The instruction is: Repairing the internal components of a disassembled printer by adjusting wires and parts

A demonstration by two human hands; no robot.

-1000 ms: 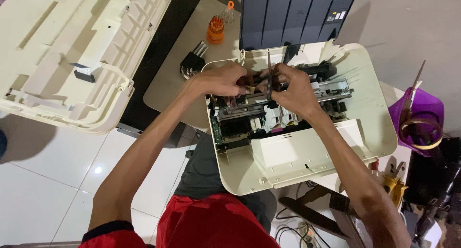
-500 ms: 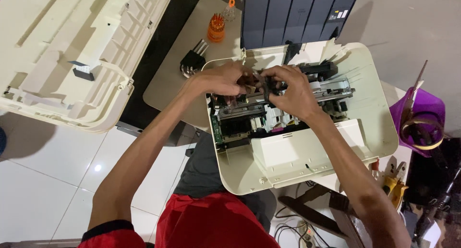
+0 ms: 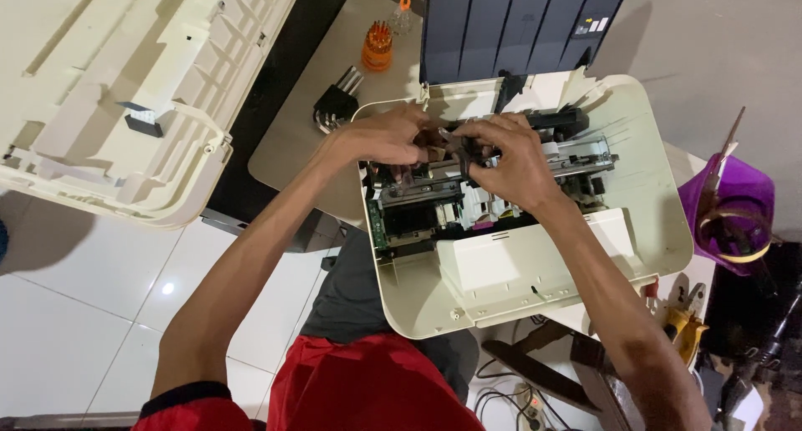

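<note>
**Both hands inside an opened printer**

While both hands meet over the printer's open top, the fingers bunch together on one small dark part near the back of the mechanism. Left hand (image 3: 388, 136) comes in from the left, fingers curled and closed onto the part (image 3: 447, 141); knuckles up. Right hand (image 3: 505, 159) comes from the right, thumb and fingers pinched on the same part, the palm lying over the metal rail. The two sets of fingertips touch or nearly touch; exactly which piece each one holds is hidden by the fingers.

Printer (image 3: 576, 272): cream shell, top cover off, lying in front of the person and partly over the lap. Inner mechanism (image 3: 418, 205) exposed: black carriage area, green circuit board edge at the left, grey rail running left to right beneath the right hand. Dark blue-grey paper tray (image 3: 518, 22) stands up at the far edge of the printer.

Further out, left: large cream cover (image 3: 109, 88), turned inside up, ribs showing, resting well apart from the printer. Between the two, a small tan table (image 3: 292, 147) carries a folded set of hex keys (image 3: 336, 103) and an orange screwdriver bit holder (image 3: 378, 47), with a small orange-handled tool just beyond it.

Right side: purple plastic tub (image 3: 727, 205) with tools and coiled bits sticking out. Below it, a yellow-handled tool (image 3: 683, 327) near the printer's lower right corner. Cables and a power strip (image 3: 522, 402) on the white tiled floor (image 3: 75, 314). Red shorts (image 3: 368, 389) at the bottom edge.
</note>
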